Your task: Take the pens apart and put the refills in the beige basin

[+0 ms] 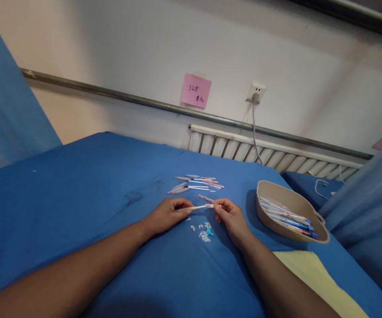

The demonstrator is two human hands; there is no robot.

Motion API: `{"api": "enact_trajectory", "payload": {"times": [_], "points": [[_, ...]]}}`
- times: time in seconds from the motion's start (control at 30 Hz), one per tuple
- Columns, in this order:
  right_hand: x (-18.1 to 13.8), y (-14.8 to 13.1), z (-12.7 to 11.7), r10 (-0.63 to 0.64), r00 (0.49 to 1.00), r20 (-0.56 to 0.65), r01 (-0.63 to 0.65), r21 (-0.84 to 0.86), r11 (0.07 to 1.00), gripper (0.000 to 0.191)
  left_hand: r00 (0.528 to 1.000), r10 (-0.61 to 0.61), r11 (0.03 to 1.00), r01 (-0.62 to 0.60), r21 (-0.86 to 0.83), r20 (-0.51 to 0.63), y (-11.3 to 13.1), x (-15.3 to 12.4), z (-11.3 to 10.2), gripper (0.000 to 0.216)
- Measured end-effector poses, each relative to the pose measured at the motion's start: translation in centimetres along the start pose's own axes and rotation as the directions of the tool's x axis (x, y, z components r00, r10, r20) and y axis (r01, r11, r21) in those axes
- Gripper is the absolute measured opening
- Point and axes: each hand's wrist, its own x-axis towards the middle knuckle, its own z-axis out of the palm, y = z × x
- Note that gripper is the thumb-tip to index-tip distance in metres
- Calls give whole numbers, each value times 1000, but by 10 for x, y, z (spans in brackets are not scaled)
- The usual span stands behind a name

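Observation:
A slim pen (200,207) with a white middle and yellow-orange parts stretches between my two hands, just above the blue cloth. My left hand (170,214) pinches its left end between thumb and fingers. On the right end, near a small printed label, the fingers of my right hand (230,216) are closed. Beyond them lie pen parts: grey tapered pieces (179,188), thin white tubes (198,188) and pinkish patterned barrels (212,183). One more pinkish barrel (205,198) rests close to my right fingertips. Below the hands are small white scraps (204,236) and a bright blue piece (210,232).
A beige basket (290,192) holding several pens (288,216) stands at the right. Yellow cloth (316,278) lies in front of it. Behind the blue-covered table (88,190) are a radiator (230,148), a wall rail (128,98) and a plugged-in cable (254,128). Blue curtains hang on both sides.

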Motion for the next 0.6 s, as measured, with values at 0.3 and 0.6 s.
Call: {"api": "enact_trajectory", "payload": {"times": [0.3,0.6], "points": [[-6,8,10,-25,998,54,32,-133,991,28,998,48,997,-50,58,40,-2,-3,2,25],[-11,14,9,-22,994,109,48,-248,968,24,997,44,998,-47,48,69,1,-8,8,26]]}}
